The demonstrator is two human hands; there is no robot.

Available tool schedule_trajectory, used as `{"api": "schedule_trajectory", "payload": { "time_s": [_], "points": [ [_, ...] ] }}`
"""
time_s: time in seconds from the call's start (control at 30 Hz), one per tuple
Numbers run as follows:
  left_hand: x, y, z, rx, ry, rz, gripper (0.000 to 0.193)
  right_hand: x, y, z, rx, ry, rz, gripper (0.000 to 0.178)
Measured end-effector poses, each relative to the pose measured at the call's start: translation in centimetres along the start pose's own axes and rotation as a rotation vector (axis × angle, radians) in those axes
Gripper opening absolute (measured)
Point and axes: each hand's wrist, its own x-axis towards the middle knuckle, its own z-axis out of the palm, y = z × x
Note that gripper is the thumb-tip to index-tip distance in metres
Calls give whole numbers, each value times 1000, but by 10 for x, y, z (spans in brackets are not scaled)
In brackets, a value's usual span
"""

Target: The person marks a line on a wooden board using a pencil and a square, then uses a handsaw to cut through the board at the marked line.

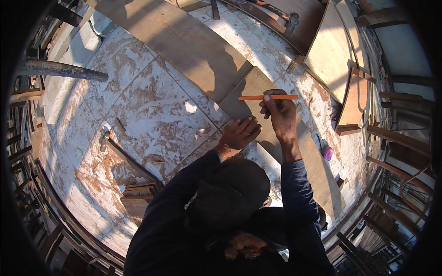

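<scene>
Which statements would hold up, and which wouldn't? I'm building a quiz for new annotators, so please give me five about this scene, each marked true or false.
1. The right hand holds an orange pencil. True.
2. The left hand holds a saw. False: it holds no tool; its fingers are spread at the edge of the board.
3. A hammer lies on the floor, left of both hands. True.
4. Nothing pink shows in the scene. False: a pink round object lies to the right of the board.
5. The person's arms are in dark sleeves. True.
</scene>
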Motion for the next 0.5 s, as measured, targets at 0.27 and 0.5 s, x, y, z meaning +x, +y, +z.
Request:
{"api": "schedule_trajectory", "payload": {
  "time_s": [0.27, 0.5],
  "points": [
    [-1, -2, 17, 152, 148, -20, 46, 73, -4, 62, -801, -398, -388, 33],
    [-5, 5, 24, 124, 92, -43, 43, 93, 19, 80, -705, -576, -287, 28]
  ]
}}
